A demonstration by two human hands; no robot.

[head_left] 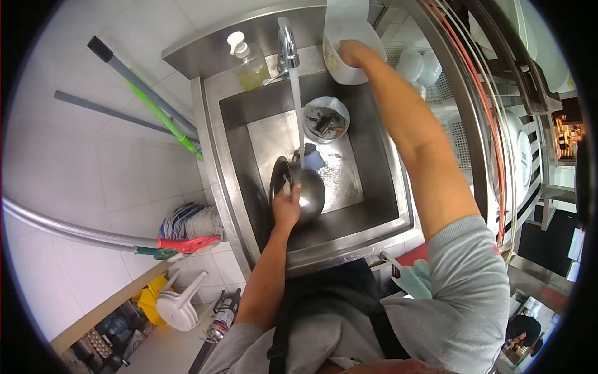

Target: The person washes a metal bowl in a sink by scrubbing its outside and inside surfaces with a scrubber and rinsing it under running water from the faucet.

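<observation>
My left hand (286, 209) grips the rim of a metal bowl (311, 198), which is tilted in the sink (258, 131). Something pale shows between the hand and the bowl's inner side. Water runs from the faucet (287, 47) down to the bowl. Behind it in the sink sit a white container (337, 107) with water and utensils in it, and a blue cloth-like item (315, 161). Reaching to the back right, my right hand (354, 53) is inside a white open container (349, 75); its fingers are mostly hidden.
A soap pump bottle (251, 71) stands at the sink's back left corner. Racks with white cups (410, 65) are on the right. Mop handles (152, 103) lean at the left, near a mop head (193, 222). Another person (523, 330) is far off at the lower right.
</observation>
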